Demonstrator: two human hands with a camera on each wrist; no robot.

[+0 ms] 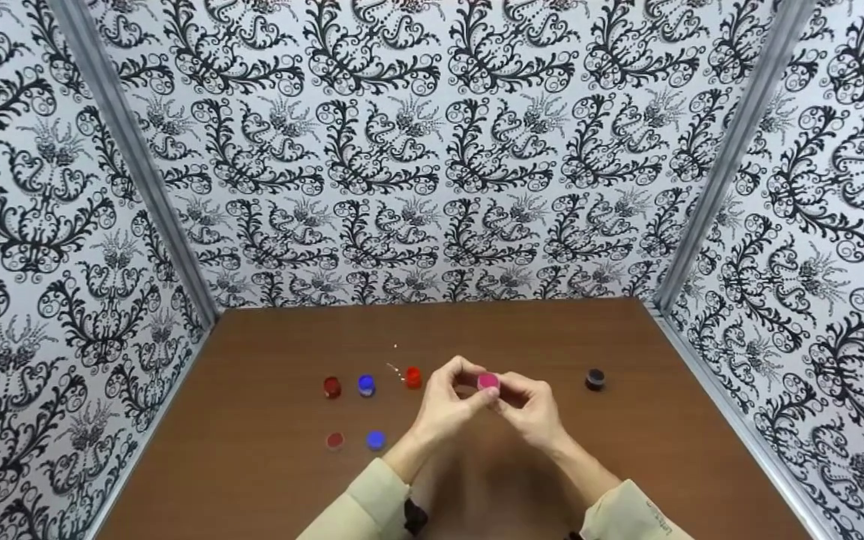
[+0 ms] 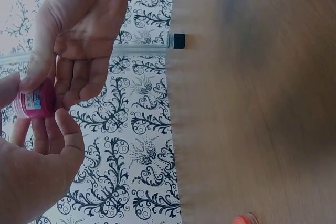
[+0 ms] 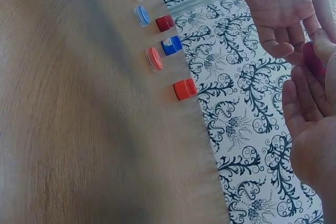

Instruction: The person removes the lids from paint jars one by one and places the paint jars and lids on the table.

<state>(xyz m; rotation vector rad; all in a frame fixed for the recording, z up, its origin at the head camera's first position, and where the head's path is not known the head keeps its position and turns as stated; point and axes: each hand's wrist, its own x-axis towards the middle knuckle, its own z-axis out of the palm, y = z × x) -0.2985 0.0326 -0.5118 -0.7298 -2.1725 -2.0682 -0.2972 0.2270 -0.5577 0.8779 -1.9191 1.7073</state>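
A small magenta paint pot (image 1: 487, 381) is held up above the table between both hands. My left hand (image 1: 441, 409) grips it from the left, thumb across its near side. From the right, my right hand (image 1: 535, 412) pinches it with thumb and fingers. In the left wrist view the pot (image 2: 41, 101) lies sideways, with a printed label on its wall. Fingers cover much of the pot (image 3: 313, 60) in the right wrist view. Whether its lid is loose cannot be seen.
Left of the hands stand a dark red pot (image 1: 332, 388), a blue pot (image 1: 367, 386) and an orange-red pot (image 1: 413, 378). Nearer lie a dark red lid (image 1: 335, 441), a blue lid (image 1: 376, 440) and an orange lid (image 3: 154, 59). A black pot (image 1: 595, 379) stands right. Patterned walls enclose the table.
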